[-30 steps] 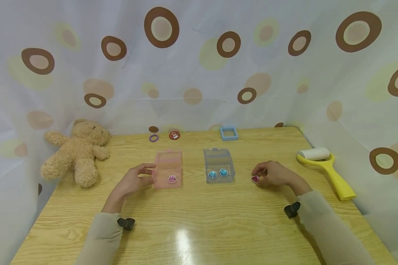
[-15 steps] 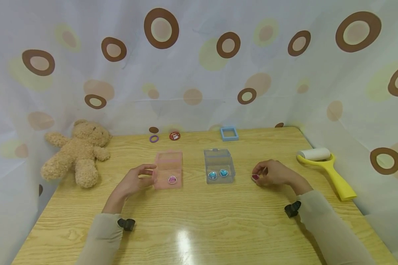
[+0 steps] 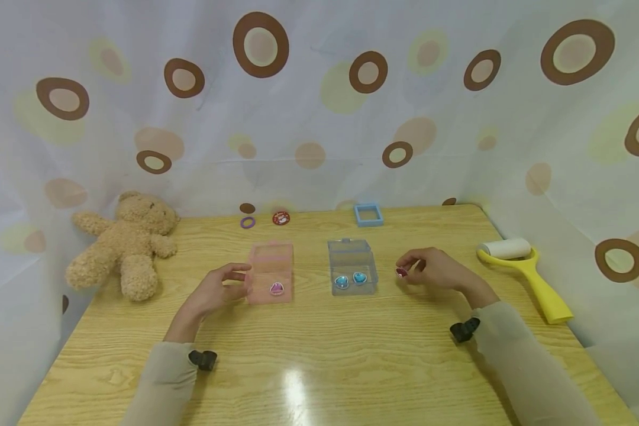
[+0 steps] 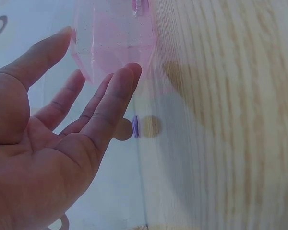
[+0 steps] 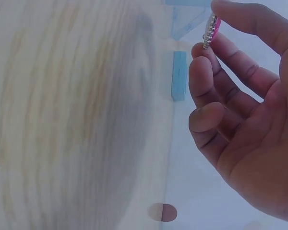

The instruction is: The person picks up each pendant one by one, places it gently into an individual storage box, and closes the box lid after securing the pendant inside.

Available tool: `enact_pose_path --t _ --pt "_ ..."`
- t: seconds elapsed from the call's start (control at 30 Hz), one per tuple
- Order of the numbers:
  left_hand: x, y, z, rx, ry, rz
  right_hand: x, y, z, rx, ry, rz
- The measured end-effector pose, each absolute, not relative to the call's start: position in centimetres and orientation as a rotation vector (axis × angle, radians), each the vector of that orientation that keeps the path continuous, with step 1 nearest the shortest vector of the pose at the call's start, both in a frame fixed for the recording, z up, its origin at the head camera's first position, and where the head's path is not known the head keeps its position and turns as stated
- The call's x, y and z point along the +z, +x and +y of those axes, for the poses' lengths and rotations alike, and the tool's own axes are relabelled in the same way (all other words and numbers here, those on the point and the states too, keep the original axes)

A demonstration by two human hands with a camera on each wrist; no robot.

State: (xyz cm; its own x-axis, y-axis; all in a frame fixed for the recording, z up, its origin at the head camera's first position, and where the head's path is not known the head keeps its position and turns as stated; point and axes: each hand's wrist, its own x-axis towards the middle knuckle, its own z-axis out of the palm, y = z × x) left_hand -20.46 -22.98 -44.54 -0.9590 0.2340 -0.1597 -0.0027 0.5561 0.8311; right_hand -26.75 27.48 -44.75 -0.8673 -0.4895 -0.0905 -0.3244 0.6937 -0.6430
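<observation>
My right hand [image 3: 423, 269] pinches a small pink gem charm [image 3: 402, 272] between thumb and fingers, lifted off the table to the right of the clear blue box [image 3: 352, 266]. In the right wrist view the pink gem charm [image 5: 211, 29] sits edge-on at the fingertips [image 5: 201, 52]. The blue box holds two blue gems [image 3: 350, 279]. My left hand [image 3: 220, 287] rests with straight fingers against the left side of the pink box [image 3: 269, 272], which holds one pink gem [image 3: 277, 289]. The left wrist view shows the open left hand [image 4: 62, 139] beside the pink box [image 4: 114, 38].
A teddy bear [image 3: 128, 245] sits at the table's left. A purple ring [image 3: 247, 222], a red badge [image 3: 280, 218] and a small blue frame [image 3: 368, 214] lie along the back edge. A yellow lint roller [image 3: 527, 269] lies at the right. A dotted curtain surrounds the table.
My right hand has lifted the pink gem charm off the table and moved it up and leftwards, towards the blue box. The left hand has stayed by the pink box.
</observation>
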Motion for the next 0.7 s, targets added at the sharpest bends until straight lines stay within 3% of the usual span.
enact_pose_path --t 0.7 --pt "-44.5 -20.5 -22.9 1.358 0.231 2.561 -42.7 -27.3 23.0 -1.043 -0.740 2.662"
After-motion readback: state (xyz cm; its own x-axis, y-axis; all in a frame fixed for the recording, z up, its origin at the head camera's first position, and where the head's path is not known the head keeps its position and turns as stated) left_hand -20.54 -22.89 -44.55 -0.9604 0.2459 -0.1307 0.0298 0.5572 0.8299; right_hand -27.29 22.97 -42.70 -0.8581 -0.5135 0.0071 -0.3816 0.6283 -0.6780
